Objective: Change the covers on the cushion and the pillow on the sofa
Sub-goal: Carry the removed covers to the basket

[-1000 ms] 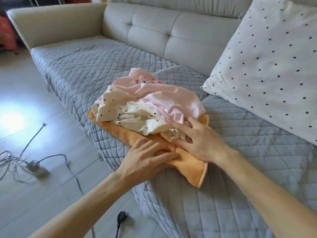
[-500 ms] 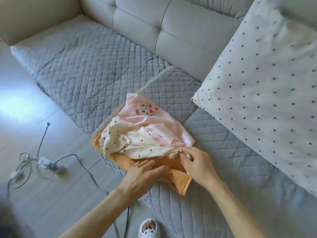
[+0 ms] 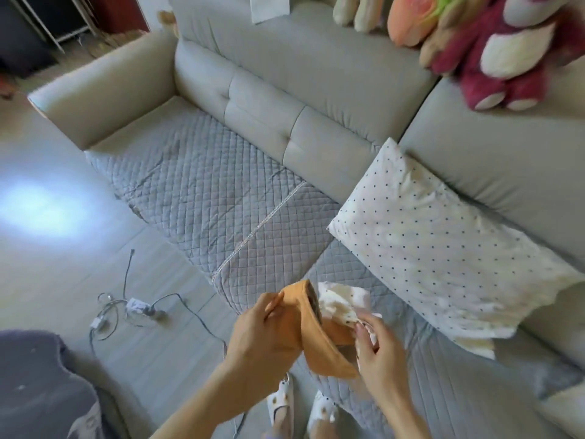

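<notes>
Left hand [image 3: 269, 324]: fingers curled round one side of the orange cover [image 3: 316, 343], gripping it above the front edge of the sofa [image 3: 262, 99] seat.
Right hand [image 3: 376, 343]: thumb and fingers pinch the dotted cloth [image 3: 340, 301] at the orange cover's other side.
Orange cover: held up between both hands, off the seat, its mouth gaping with a dark lining showing.
Dotted cloth: cream with dark dots and a pink part, bunched right at the cover's mouth; whether any of it sits inside cannot be told.
Pillow [image 3: 443, 258]: in a white dotted case, leaning against the backrest at the seat's right end, the case's loose open end hanging toward the front edge.
Quilted seat pad [image 3: 205, 191]: grey, spread across the seat.
Plush toys [image 3: 506, 49]: on top of the backrest, right end.
Power strip [image 3: 139, 307]: on the floor with tangled cables, before the sofa's front edge.
</notes>
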